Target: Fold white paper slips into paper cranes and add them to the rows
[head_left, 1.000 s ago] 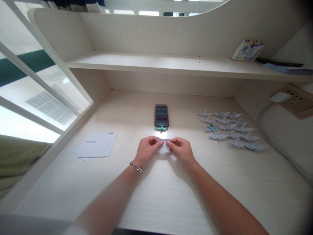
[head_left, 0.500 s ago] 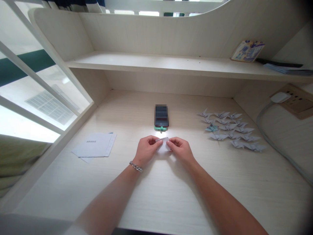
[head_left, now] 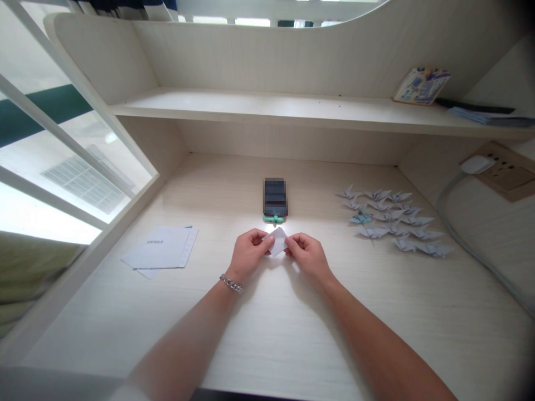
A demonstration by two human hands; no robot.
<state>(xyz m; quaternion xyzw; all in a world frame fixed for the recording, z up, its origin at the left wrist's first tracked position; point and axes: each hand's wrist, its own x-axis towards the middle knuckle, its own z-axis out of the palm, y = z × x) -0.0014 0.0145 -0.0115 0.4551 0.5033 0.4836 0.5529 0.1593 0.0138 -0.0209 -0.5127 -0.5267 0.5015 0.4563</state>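
Both hands meet over the middle of the pale wooden desk (head_left: 267,334). Between them is a small folded piece of white paper (head_left: 277,242), held just above the desk surface. My left hand (head_left: 248,256), with a metal bracelet at the wrist, pinches the paper's left side. My right hand (head_left: 307,256) pinches its right side with thumb and forefinger. A phone in a teal case (head_left: 275,199) lies flat just beyond the hands.
Several folded paper cranes (head_left: 393,221) lie in rows at the right. A few white sheets (head_left: 161,249) lie at the left. A grey cable (head_left: 468,239) runs from a wall socket (head_left: 499,170) along the right side. A packet (head_left: 421,85) leans on the shelf above.
The paper has turned from a flat rectangle held level into a tilted, diamond-like shape between the fingers. Both hands stayed in nearly the same place.
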